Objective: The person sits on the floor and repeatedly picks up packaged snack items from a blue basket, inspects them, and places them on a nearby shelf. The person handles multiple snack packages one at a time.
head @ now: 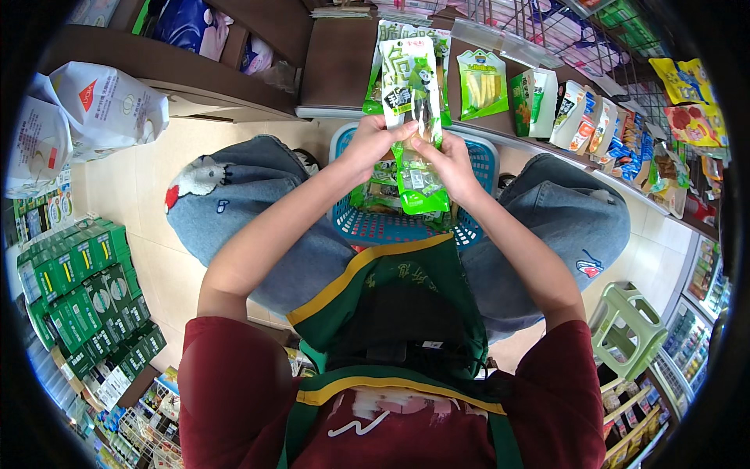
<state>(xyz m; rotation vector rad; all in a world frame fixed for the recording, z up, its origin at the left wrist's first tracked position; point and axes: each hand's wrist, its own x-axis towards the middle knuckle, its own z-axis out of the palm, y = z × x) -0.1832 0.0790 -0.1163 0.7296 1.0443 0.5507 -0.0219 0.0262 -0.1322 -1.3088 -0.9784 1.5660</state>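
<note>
A green and white snack packet [417, 88] with a panda picture is held upright between both hands, over the front edge of a shelf. My left hand [369, 143] grips its left side, thumb across the front. From the right, my right hand [452, 161] pinches it the same way. Behind it, similar packets [375, 94] lie on the dark brown shelf [337, 64]. Below the hands, between my knees, stands a blue plastic basket [345, 223] with a pale rim. More green packets [375, 196] lie inside it, partly hidden by the held one.
Right of the packets lies a green pouch [483, 83], then open display boxes [530, 102] of snacks along the shelf. White plastic-wrapped packs [111, 105] stand at the left. Green cartons [82, 293] are stacked at lower left. A green plastic stool [627, 331] is at right.
</note>
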